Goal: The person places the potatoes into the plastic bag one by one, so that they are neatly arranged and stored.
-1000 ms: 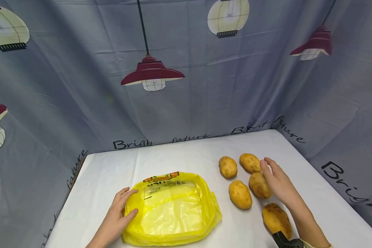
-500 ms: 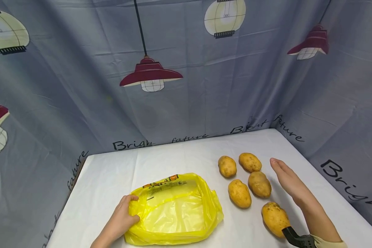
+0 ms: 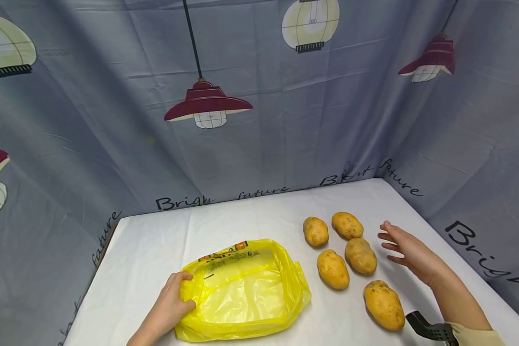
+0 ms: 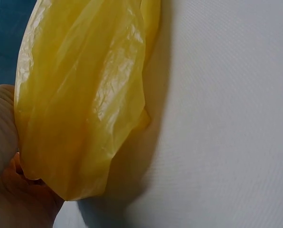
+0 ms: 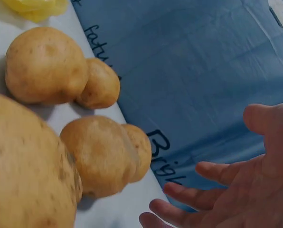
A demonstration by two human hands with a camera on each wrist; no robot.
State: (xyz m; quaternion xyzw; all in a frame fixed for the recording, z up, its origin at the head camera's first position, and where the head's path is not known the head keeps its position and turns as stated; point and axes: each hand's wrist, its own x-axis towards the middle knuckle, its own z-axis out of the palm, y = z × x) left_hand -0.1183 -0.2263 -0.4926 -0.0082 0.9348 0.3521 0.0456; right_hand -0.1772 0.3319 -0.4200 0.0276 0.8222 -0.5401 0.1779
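A yellow plastic bag (image 3: 242,293) lies on the table with its mouth spread wide and its inside showing. My left hand (image 3: 166,302) pinches the bag's left rim between thumb and fingers; in the left wrist view the film of the bag (image 4: 84,99) hangs down beside the hand. Several potatoes lie loose to the right of the bag, among them a large near potato (image 3: 384,305) and a middle potato (image 3: 361,256). To the right of these my right hand (image 3: 413,250) hovers with spread fingers and holds nothing. In the right wrist view, the right hand (image 5: 241,190) is apart from the potatoes.
A white cloth covers the table (image 3: 151,250). Behind it and along both sides hangs a grey-blue curtain (image 3: 277,139) printed with lamps and lettering. Two potatoes, one on the left (image 3: 315,232) and one on the right (image 3: 348,225), lie farthest back.
My left hand has closed from loose fingers beside the bag to a pinch on its rim. My right hand has moved right, away from the potatoes, and its fingers have spread.
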